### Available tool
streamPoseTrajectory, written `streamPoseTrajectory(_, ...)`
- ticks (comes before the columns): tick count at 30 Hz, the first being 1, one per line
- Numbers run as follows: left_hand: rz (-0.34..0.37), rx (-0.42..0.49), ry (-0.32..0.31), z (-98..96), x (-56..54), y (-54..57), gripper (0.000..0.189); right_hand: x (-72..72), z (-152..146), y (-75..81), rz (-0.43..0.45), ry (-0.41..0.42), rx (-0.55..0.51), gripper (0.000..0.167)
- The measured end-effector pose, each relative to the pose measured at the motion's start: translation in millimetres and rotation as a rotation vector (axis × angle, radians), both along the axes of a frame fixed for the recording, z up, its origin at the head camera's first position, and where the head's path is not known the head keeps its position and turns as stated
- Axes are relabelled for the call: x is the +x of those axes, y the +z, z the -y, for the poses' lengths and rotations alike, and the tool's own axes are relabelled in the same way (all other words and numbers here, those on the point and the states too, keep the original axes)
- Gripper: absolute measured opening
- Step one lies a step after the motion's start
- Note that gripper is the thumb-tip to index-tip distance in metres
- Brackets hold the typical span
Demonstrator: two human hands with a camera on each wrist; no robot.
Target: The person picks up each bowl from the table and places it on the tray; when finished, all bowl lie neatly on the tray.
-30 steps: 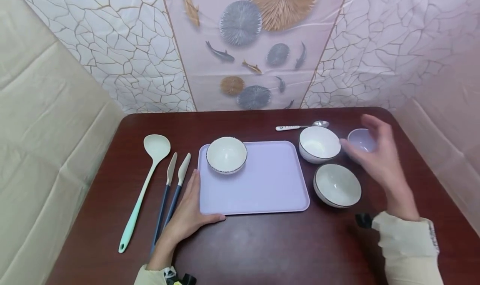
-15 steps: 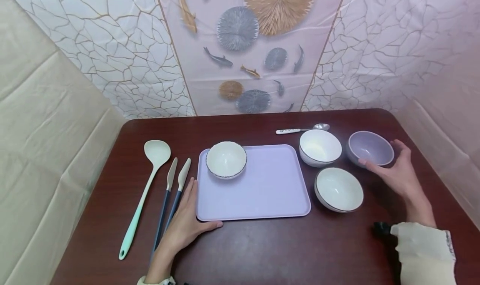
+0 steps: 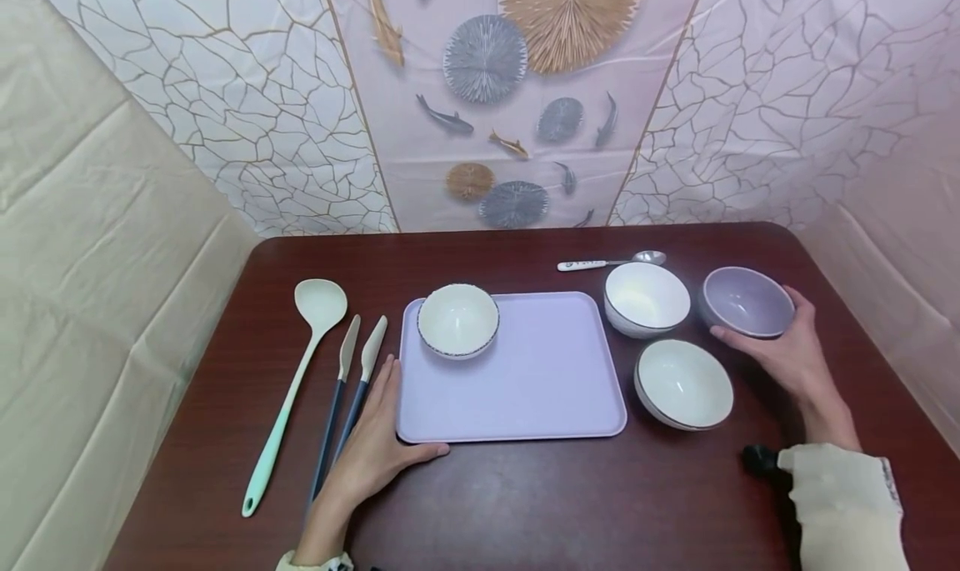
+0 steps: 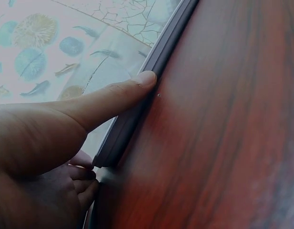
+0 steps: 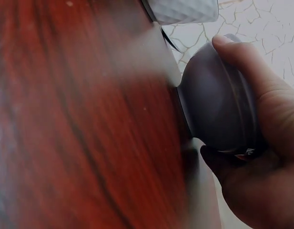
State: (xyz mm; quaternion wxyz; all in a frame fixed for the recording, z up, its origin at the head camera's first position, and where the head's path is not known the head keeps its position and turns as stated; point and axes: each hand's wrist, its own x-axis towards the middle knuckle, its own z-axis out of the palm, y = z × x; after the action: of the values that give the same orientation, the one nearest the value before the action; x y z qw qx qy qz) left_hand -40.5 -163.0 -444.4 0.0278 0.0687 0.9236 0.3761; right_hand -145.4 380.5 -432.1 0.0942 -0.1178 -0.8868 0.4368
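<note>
At ten o'clock on the lilac tray (image 3: 551, 379) sits one white bowl (image 3: 458, 321); three bowls (image 3: 684, 385) lie off, right hand (image 3: 801, 359) gripping the purple bowl (image 3: 748, 303); left hand (image 3: 375, 448) spread at eight.

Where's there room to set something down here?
The widest bare patch is the table in front of the tray, between the left hand and the right sleeve. The tray is also bare right of its white bowl. It's crowded right of the tray, where three bowls stand close together, and left of it, where the ladle and two knives lie.
</note>
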Motion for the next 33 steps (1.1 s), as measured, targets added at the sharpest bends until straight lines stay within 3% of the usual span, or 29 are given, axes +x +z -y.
streamPoseTrajectory(6, 0.002, 0.006, -0.003, -0.3, -0.4, -0.9, 0.131, -0.7, 2, 1.8, -0.044, -0.023, 0.007, 0.11)
streamPoseTrajectory(13, 0.001, 0.007, -0.003, -0.4, -0.8, -1.2, 0.131, 2.9, 5, 9.0, -0.024, -0.035, -0.001, 0.11)
streamPoseTrajectory(26, -0.003, 0.003, -0.01, 0.8, -1.0, -0.5, 0.131, 6.9, 20, 61.2, -0.058, 0.005, 0.013, 0.105)
streamPoseTrajectory(29, -0.006, 0.001, -0.014, 0.6, -1.3, -0.3, 0.131, 8.9, 37, 71.5, -0.089, 0.044, -0.045, 0.104)
streamPoseTrajectory(33, -0.011, -0.01, -0.014, 1.0, -1.3, -0.7, 0.131, 5.8, 84, 89.1, -0.139, 0.138, -0.127, 0.103)
